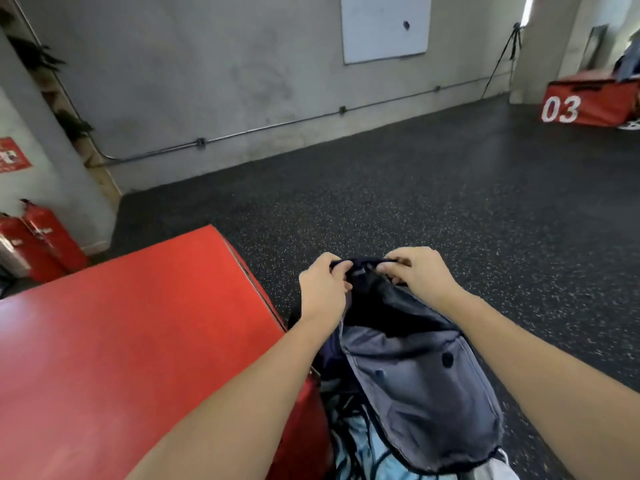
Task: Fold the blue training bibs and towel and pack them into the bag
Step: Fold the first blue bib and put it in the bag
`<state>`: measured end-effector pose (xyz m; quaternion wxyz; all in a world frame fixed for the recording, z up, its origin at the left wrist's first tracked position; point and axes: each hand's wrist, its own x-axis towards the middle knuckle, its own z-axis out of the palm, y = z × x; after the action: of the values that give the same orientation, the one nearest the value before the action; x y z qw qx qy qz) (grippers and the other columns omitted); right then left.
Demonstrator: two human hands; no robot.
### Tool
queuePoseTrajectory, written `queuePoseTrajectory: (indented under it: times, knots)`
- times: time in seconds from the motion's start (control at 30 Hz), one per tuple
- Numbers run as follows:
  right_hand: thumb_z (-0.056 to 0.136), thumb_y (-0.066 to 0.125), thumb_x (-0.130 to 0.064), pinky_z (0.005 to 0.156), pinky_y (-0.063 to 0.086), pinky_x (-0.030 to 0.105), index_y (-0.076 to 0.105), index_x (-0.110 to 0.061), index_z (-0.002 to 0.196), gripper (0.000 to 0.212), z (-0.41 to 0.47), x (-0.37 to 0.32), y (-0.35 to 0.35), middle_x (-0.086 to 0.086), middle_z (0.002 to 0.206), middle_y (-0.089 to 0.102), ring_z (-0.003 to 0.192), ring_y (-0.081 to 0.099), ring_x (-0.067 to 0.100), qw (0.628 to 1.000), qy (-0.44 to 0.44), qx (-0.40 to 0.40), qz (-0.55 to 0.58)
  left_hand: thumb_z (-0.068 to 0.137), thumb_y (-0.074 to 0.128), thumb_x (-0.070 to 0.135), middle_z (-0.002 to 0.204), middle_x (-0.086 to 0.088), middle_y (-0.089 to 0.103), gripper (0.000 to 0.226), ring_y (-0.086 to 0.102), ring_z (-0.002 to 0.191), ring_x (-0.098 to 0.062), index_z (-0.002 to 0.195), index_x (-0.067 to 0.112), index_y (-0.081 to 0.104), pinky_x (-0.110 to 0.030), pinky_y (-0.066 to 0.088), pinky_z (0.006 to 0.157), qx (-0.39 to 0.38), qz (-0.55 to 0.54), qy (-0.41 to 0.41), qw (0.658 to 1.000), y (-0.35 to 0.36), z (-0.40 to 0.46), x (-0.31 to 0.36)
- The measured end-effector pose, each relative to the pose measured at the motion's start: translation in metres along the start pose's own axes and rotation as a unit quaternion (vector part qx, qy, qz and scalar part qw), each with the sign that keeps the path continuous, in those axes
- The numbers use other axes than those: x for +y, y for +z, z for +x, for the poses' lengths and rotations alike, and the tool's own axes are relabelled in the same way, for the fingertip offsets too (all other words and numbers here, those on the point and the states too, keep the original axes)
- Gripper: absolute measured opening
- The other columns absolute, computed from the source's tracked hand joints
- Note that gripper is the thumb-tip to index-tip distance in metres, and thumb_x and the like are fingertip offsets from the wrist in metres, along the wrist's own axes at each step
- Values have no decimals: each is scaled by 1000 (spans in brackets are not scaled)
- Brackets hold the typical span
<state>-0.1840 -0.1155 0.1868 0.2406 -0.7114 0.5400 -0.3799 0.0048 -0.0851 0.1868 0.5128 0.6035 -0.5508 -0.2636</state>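
Both hands, left [323,289] and right [420,273], pinch the bag's [415,375] dark top edge, holding it up beside the red box [138,341]. If either pinch slackens, the mouth could sag shut. No bibs or towel can be clearly made out.

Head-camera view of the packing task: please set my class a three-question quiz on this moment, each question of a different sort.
1. True or false: both hands grip the top edge of the bag.
2. Which side of the bag is the big red box on? A) the person's left B) the person's right
3. Fill in: the far red box bears the number ___.

Key: 1 true, the left hand and right hand pinch the dark rim. 2 A. 3 03.
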Motion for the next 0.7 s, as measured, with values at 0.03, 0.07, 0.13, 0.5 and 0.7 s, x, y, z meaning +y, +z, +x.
queuePoseTrajectory:
  times: [0.03, 0.07, 0.13, 0.5, 0.7]
  knots:
    - [85, 77, -25, 73, 56, 41, 75, -18, 75, 13, 6, -18, -8, 2, 65, 70, 70, 68, 27, 1000, -11, 13, 10, 95, 64, 17, 63, -9, 68, 16, 64, 52, -9, 81, 9, 66, -26, 52, 64, 8, -4, 17, 1000, -11, 9, 17]
    - [85, 78, -24, 73, 56, 39, 76, -18, 76, 11, 12, -38, -14, 2, 66, 71, 70, 68, 26, 999, -24, 26, 17, 95, 65, 16, 62, -7, 68, 16, 64, 53, -10, 80, 10, 66, -27, 53, 64, 18, -7, 35, 999, -23, 17, 33]
    - [85, 79, -23, 70, 52, 32, 77, -15, 80, 9, 20, -81, -27, 2, 66, 72, 69, 68, 21, 996, -56, 52, 35, 94, 66, 17, 60, -3, 68, 17, 66, 56, -13, 77, 13, 66, -32, 55, 67, 42, -10, 71, 997, -50, 32, 65]
    - [87, 76, -32, 70, 46, 29, 70, -9, 74, 28, 6, -343, -36, 0, 59, 66, 63, 64, 18, 953, -254, 120, 112, 96, 62, 23, 62, 2, 70, 17, 68, 63, -11, 80, 18, 65, -29, 52, 71, 196, 38, 223, 954, -273, 14, 221]
    - [93, 72, -26, 77, 55, 34, 74, -13, 93, 13, -58, -412, 36, 1, 72, 74, 71, 72, 17, 943, -291, 13, 164, 94, 66, 20, 68, 9, 71, 9, 66, 61, 3, 86, 17, 68, -10, 42, 62, 213, 174, 214, 937, -407, -73, 205]
